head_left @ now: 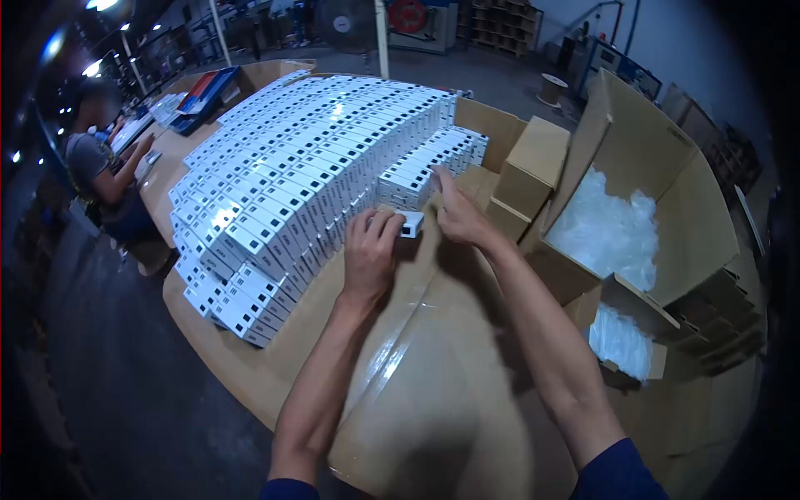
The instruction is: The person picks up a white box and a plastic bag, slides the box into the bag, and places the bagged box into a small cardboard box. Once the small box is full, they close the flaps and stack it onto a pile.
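My left hand [371, 254] is closed around a small white box [412, 224] with a black square on its end, held low over the cardboard-covered table. Just right of that box is my right hand [460, 215], with one digit stretched upward and the others partly curled; I see nothing held in it. Behind my hands, a low stack of white boxes [425, 171] of the same kind stands in rows. To the left, a much larger stack of white boxes [308, 158] rises in many layers, with black squares and printing on the ends.
At right, a large open carton [721, 208] holds clear plastic bags [604, 229]. A smaller carton [658, 367] holds more plastic sleeves [621, 343]. Closed brown boxes [533, 158] stand behind my right hand. A seated person [112, 171] works at the far left near a blue tray [204, 100].
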The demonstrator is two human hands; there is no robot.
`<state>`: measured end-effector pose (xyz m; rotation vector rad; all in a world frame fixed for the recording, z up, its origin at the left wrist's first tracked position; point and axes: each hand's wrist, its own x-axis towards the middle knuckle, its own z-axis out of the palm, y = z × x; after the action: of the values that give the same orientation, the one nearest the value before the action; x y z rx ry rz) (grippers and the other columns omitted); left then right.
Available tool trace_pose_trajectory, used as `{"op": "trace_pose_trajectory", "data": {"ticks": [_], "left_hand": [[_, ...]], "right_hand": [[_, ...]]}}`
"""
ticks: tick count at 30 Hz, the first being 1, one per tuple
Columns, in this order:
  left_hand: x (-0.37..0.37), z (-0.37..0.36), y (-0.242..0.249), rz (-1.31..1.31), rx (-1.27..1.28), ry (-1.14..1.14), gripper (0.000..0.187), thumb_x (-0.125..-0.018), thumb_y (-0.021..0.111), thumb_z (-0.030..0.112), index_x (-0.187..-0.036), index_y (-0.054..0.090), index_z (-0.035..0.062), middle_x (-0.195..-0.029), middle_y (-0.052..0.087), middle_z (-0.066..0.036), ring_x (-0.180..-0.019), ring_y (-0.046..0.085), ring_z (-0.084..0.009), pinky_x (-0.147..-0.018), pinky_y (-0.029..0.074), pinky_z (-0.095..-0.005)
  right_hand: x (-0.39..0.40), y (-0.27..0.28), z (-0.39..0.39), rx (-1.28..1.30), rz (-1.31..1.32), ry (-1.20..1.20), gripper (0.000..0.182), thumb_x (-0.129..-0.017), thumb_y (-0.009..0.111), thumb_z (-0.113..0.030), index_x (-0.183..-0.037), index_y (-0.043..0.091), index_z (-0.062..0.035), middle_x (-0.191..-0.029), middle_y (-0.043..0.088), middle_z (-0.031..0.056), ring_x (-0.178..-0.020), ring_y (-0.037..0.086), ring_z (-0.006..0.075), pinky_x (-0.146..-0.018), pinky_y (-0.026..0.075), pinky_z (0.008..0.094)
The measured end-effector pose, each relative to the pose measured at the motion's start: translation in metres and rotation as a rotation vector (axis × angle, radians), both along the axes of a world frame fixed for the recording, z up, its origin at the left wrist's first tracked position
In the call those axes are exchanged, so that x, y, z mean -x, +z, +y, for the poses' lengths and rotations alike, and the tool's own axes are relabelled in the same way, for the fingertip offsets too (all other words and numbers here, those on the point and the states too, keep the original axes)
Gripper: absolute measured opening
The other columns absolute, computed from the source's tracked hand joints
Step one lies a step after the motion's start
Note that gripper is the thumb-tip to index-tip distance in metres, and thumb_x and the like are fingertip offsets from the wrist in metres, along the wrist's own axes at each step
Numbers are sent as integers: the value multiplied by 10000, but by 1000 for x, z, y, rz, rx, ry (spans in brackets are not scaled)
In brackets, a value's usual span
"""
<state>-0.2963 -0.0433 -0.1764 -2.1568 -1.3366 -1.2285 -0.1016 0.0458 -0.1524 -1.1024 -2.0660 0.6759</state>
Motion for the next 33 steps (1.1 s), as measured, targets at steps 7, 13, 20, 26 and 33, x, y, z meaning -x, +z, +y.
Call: {"op": "trace_pose_trajectory", "data": {"ticks": [7,13,20,26,33], "left_hand": [[-49,-85,50,-108,-101,-278,352,-750,781,-32,-1083,713,60,-1066,639,-119,-1017,632,-333,-856,539,-435],[-115,-136,111,-140,147,-758,332,-802,849,117,-1091,708,32,-1033,649,-120,-938,677,-304,-788,564,-412],[-243,-27,155,-137,300,-822,120,-933,685,55,-997,681,-46,-909,711,-197,-833,718,-312,-770,566,-383],[-335,102,103,443,640,-336,376,-888,771,233,-1104,695,-66,-1083,706,-312,-1036,684,-471,-935,560,-485],[-327,119,99,398,586,-408,459,-810,827,152,-1210,669,-10,-1039,733,-248,-933,724,-370,-847,573,-434]], "right_hand": [[-46,75,-182,672,623,109,486,-1075,559,-229,-1530,434,-111,-1079,624,50,-920,602,94,-773,575,287],[-133,86,-251,342,629,-31,207,-1058,547,-65,-1213,660,13,-1186,654,53,-1032,638,112,-826,596,275],[-251,146,-261,151,346,-466,229,-1040,548,-82,-1193,710,-30,-1131,673,130,-986,680,196,-838,563,326],[-291,147,-214,-213,-16,-740,336,-994,641,-182,-1325,691,-153,-1211,608,186,-1164,607,300,-1062,456,401],[-308,128,-170,-220,-19,-655,375,-918,680,-144,-1291,707,-110,-1226,630,242,-1106,659,367,-1034,491,417]]}}
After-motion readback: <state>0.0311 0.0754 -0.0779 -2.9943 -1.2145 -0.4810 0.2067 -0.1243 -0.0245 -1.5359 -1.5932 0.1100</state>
